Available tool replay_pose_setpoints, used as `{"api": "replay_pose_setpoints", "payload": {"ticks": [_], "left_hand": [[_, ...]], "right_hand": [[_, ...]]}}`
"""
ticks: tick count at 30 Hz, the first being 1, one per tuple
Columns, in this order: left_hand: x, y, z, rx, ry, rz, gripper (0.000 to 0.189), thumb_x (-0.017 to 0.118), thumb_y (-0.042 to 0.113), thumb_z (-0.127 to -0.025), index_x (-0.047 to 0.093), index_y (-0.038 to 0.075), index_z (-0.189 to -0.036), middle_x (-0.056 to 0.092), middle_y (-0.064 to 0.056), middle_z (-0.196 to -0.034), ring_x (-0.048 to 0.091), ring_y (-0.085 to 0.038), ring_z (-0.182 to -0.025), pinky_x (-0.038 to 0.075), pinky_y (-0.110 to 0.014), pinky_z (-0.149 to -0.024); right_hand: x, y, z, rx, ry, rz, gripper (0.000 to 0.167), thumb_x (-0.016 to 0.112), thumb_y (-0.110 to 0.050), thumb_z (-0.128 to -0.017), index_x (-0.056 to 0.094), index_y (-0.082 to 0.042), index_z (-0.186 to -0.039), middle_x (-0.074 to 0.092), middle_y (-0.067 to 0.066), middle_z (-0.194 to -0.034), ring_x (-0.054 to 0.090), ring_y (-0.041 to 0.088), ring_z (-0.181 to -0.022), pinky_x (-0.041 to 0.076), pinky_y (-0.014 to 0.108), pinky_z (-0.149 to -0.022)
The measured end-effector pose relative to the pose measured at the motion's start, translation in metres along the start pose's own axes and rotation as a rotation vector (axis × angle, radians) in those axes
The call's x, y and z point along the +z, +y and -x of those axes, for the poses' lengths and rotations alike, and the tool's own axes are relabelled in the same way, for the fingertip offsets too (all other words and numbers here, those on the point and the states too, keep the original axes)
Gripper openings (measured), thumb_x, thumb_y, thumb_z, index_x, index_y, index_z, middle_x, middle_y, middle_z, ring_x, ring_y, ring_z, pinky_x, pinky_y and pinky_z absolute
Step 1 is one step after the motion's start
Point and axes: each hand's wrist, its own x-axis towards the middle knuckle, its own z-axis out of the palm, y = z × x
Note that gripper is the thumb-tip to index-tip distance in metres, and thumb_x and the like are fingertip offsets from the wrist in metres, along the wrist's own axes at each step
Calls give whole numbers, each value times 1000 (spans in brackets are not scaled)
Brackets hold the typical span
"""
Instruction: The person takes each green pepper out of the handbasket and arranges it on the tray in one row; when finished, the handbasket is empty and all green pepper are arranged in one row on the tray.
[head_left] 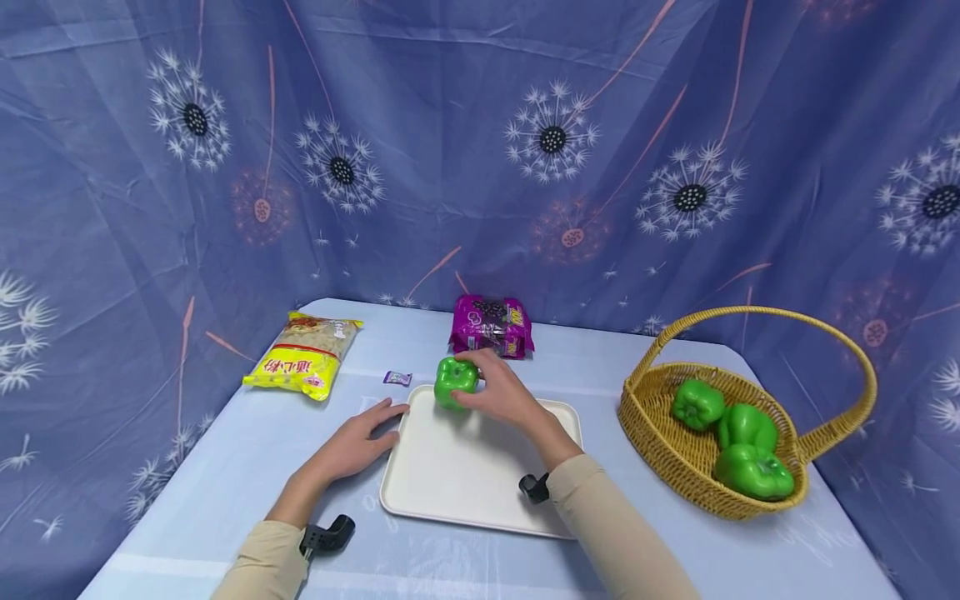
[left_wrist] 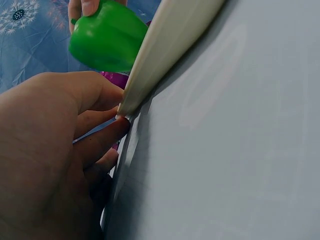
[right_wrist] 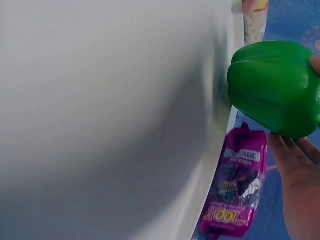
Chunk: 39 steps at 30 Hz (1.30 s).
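Observation:
My right hand (head_left: pixel 497 392) grips a glossy green bell pepper (head_left: pixel 455 382), thumb on one side and fingers on the other. The bell pepper is held over the far left corner of a white rectangular tray (head_left: pixel 472 475); in the right wrist view the bell pepper (right_wrist: pixel 272 87) shows large beyond the tray's rim (right_wrist: pixel 192 220). My left hand (head_left: pixel 358 446) lies at the tray's left edge with relaxed, spread fingers. Close up in the left wrist view, the fingertips of the left hand (left_wrist: pixel 55 135) touch the tray's rim (left_wrist: pixel 150 55).
On the right stands a wicker basket (head_left: pixel 660 454) with a tall handle and 3 green bell peppers (head_left: pixel 750 471). Behind the tray lie a purple snack bag (head_left: pixel 491 325) and a small purple wrapped candy (head_left: pixel 397 378). A yellow food bag (head_left: pixel 303 354) is at the back left.

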Motion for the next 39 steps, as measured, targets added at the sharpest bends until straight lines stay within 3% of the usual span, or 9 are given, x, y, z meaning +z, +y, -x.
{"api": "replay_pose_setpoints", "payload": {"ticks": [12,19,30,39], "left_hand": [[-3,0,1,-14,-4,-16,46,57,29,-96,50,23,-142,30,-17,-153,28,-39,-138,25,-60,-108],[-2,-1,-2,24,-8,-22,46,57,27,-97,49,21,-142,30,-19,-152,30,-40,-137,26,-59,-108],[1,-1,-3,32,14,-19,44,59,27,-96,53,22,-139,34,-18,-150,32,-39,-136,27,-59,-107],[-1,-2,1,9,19,-24,45,61,33,-95,54,25,-138,35,-16,-150,32,-38,-136,27,-60,-107]], "right_hand": [[19,-11,-10,-13,-20,23,63,75,-45,-80,53,-23,-135,50,-4,-122,53,11,-103,49,29,-88],[27,-20,-15,3,-18,51,62,74,-47,-81,53,-24,-135,50,-3,-122,52,11,-104,48,30,-89],[34,-22,-23,28,-32,52,67,72,-51,-81,50,-23,-138,50,-5,-118,52,10,-102,49,30,-88],[30,-25,-22,58,-45,40,73,71,-56,-80,45,-26,-142,48,-3,-131,52,14,-111,48,34,-92]]}}
